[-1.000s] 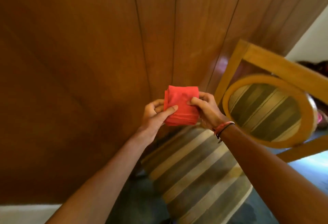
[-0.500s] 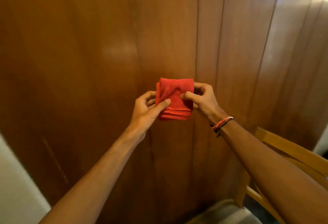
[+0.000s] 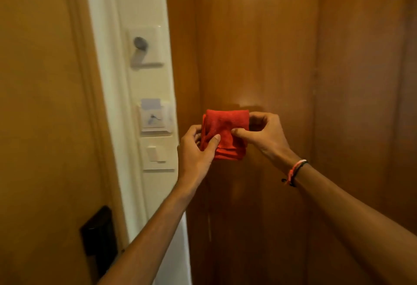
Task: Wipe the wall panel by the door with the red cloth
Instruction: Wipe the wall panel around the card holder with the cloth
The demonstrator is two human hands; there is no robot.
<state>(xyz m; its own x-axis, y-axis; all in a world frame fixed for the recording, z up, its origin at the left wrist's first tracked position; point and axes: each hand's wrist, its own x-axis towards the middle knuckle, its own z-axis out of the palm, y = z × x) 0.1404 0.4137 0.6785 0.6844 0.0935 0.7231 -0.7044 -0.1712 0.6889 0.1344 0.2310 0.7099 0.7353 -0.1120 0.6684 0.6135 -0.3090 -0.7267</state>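
A folded red cloth (image 3: 225,126) is held up in front of me at mid-frame. My left hand (image 3: 195,151) grips its left lower edge, thumb on the front. My right hand (image 3: 264,134) pinches its right side, thumb pressed on the front fold. Behind the cloth stands the glossy brown wooden wall panel (image 3: 259,48); whether the cloth touches it I cannot tell. The wooden door (image 3: 45,104) fills the left side.
A cream strip of wall (image 3: 144,86) between door and panel carries a round knob plate (image 3: 144,45), a key-card holder (image 3: 154,116) and a light switch (image 3: 156,154). A black lock plate (image 3: 99,233) sits low on the door.
My view has swung up and left, off the striped chair and mirror, onto the door and switch strip. Both hands keep the same hold on the cloth.
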